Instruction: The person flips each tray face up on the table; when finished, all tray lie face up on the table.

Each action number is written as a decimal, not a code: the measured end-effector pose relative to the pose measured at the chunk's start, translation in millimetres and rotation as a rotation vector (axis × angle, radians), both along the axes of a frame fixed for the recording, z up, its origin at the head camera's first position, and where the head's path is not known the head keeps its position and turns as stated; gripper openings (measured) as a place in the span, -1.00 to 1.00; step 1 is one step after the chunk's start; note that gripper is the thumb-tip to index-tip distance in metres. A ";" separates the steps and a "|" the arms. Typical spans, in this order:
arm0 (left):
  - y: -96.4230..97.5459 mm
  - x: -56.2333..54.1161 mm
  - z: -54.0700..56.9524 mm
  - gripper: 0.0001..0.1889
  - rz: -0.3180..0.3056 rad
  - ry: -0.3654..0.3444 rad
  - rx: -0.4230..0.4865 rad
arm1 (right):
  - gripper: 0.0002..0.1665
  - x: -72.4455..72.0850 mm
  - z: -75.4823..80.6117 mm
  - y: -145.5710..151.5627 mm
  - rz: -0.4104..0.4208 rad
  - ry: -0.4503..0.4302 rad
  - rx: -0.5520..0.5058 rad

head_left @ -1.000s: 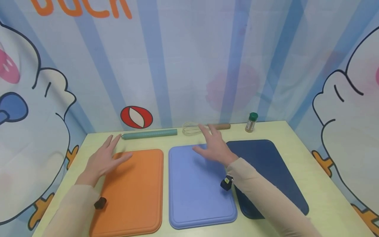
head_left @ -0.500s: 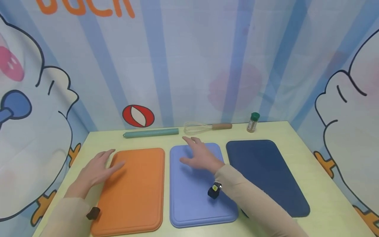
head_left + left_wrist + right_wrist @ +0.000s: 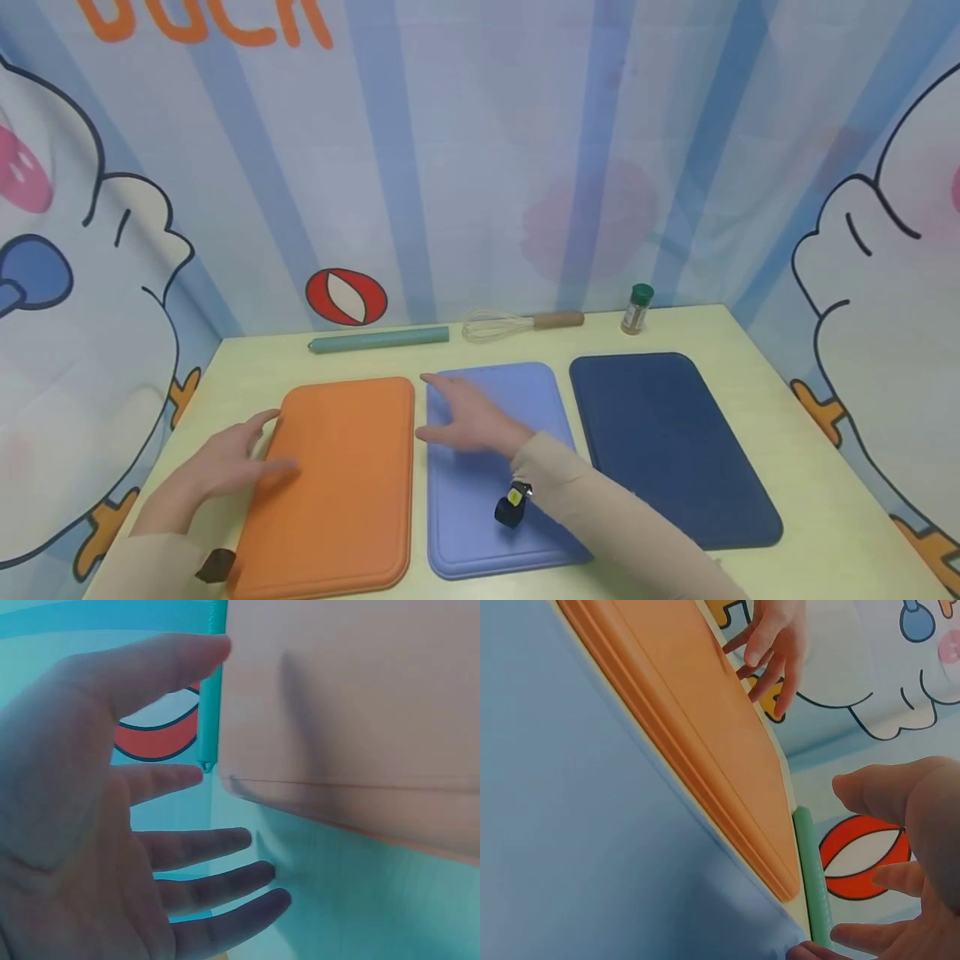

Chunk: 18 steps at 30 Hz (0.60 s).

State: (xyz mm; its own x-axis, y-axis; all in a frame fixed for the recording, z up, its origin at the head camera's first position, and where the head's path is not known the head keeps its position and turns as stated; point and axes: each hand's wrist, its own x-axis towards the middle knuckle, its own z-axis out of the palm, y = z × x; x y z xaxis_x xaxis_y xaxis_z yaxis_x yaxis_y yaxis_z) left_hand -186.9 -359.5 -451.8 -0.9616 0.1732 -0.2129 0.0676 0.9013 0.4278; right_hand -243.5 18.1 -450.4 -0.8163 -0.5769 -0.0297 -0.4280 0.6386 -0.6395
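Observation:
Three rectangular boards with rounded corners lie side by side: an orange board (image 3: 341, 500), a light blue board (image 3: 510, 533) and a dark blue board (image 3: 675, 450). My left hand (image 3: 225, 458) is at the left edge of the orange board, fingers spread and thumb over its surface; the left wrist view shows nothing in the palm. Over the upper part of the light blue board hovers my right hand (image 3: 476, 421), fingers loosely extended toward the orange board's right edge. It holds nothing.
Along the back of the pale table (image 3: 810, 517) lie a green rolling pin (image 3: 378, 339) and a whisk (image 3: 525, 323) with a wooden handle. A small green-capped jar (image 3: 637, 310) stands to their right. A printed curtain (image 3: 480, 167) hangs behind.
My right hand has moved left and toward me, away from the whisk to the gap near the orange board. My left hand has drawn down and back along the orange board's left edge.

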 end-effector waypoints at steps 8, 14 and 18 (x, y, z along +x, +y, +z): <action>-0.5 10.2 1.0 0.08 0.013 -0.077 0.059 | -0.03 9.6 -1.0 -19.9 0.060 -0.054 -0.006; 0.4 17.5 -0.5 0.04 0.010 -0.066 0.085 | -0.07 18.1 -2.8 -32.6 0.085 -0.133 -0.001; 1.5 19.3 0.4 0.05 0.022 -0.087 0.103 | -0.06 22.1 -4.4 -38.3 0.084 -0.162 0.021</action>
State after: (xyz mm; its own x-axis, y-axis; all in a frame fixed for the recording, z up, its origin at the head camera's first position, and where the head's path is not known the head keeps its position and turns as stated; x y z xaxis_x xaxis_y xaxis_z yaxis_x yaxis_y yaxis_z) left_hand -167.5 -358.1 -451.5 -0.9442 0.1775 -0.2774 0.0071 0.8530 0.5219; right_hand -221.4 -20.2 -454.8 -0.7485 -0.6410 -0.1699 -0.3729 0.6187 -0.6915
